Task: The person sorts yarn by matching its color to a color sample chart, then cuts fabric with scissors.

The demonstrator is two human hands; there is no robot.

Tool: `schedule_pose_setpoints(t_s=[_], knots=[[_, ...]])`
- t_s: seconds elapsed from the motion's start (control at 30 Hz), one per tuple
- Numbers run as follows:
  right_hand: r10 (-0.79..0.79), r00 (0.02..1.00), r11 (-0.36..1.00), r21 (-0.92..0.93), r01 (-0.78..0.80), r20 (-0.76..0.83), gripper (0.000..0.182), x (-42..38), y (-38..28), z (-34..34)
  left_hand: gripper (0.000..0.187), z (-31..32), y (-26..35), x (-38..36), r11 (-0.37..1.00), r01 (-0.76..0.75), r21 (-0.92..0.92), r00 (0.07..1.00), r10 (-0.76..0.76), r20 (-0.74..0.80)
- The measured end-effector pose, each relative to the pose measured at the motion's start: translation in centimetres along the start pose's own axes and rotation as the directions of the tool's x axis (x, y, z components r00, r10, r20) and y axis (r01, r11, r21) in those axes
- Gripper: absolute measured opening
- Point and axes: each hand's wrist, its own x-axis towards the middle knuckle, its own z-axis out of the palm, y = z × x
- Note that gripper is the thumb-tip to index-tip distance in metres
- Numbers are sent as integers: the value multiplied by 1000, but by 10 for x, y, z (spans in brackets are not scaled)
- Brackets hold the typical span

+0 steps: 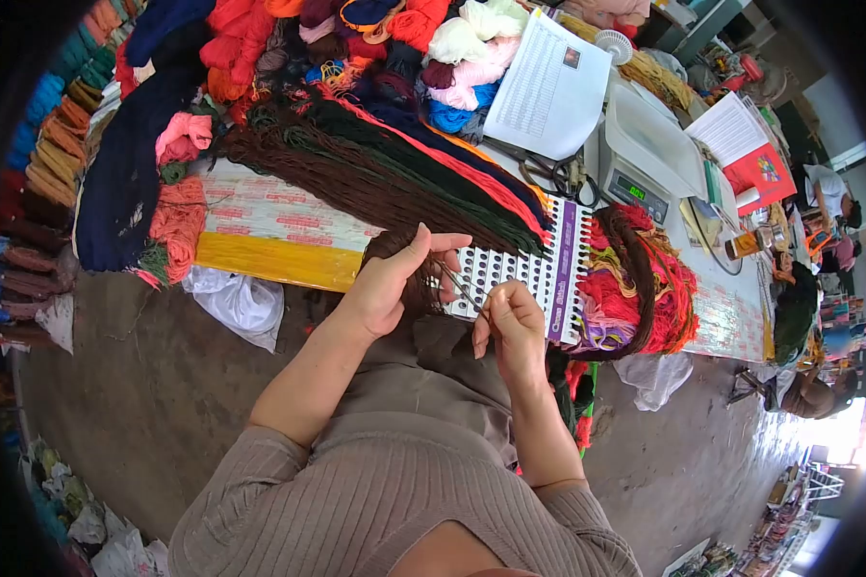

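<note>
White perforated plastic card (pixel 529 274) with rows of holes lies at tabletop (pixel 289 226) near edge, centre frame, long dark brown, green and red yarn strands (pixel 394 168) fanning from it toward 11 o'clock. Left hand (pixel 394 279) grip clenched on dark brown yarn bundle (pixel 419 288) at card's 9 o'clock edge, thumb up. Right hand (pixel 510 322) at card's 6 o'clock, fingers pinched on thin metal hook tool (pixel 462 287) angled toward 10 o'clock. Tangled red-yellow yarn pile (pixel 645 288) at card's 3 o'clock. Digital scale (pixel 640 159) at 1 o'clock, printed paper sheet (pixel 548 87) beside it.
</note>
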Motion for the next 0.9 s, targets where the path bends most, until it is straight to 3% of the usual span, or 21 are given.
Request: schedule_pose_setpoints(t_s=[0.5, 0.6, 0.67, 0.7, 0.73, 0.8, 0.83, 0.87, 0.9], knots=[[-17, 1000, 998, 63, 18, -10, 22, 0, 2, 6, 54, 0, 3, -3, 1000, 4, 28, 1000, -4, 9], [142, 985, 989, -54, -137, 101, 22, -4, -1, 6, 53, -1, 4, -4, 1000, 25, 12, 1000, -25, 4], [341, 869, 940, -157, -304, 359, 27, -7, -11, 11, 51, -3, 5, -3, 998, 51, 26, 998, -52, 36], [387, 821, 922, -187, -339, 419, 28, -10, -9, 13, 51, -5, 3, -3, 996, 40, 85, 998, -44, 45], [346, 836, 937, -203, -284, 427, 31, -13, -11, 18, 51, -4, 1, -2, 989, 24, 143, 998, -32, 52], [70, 919, 996, 24, -86, 389, 25, -11, -3, 8, 57, -1, 1, -4, 975, 6, 222, 1000, -4, -11], [-23, 969, 970, 239, -38, 246, 23, -8, -5, 6, 60, -4, 4, -6, 968, 23, 251, 1000, -18, -23], [-83, 994, 911, 410, 50, 65, 22, -3, 0, 0, 66, -13, 3, -6, 985, 112, 130, 991, -120, 54], [-51, 985, 872, 473, 124, -164, 23, 5, -3, -1, 68, -15, 4, -6, 994, 107, -3, 982, -105, 157]])
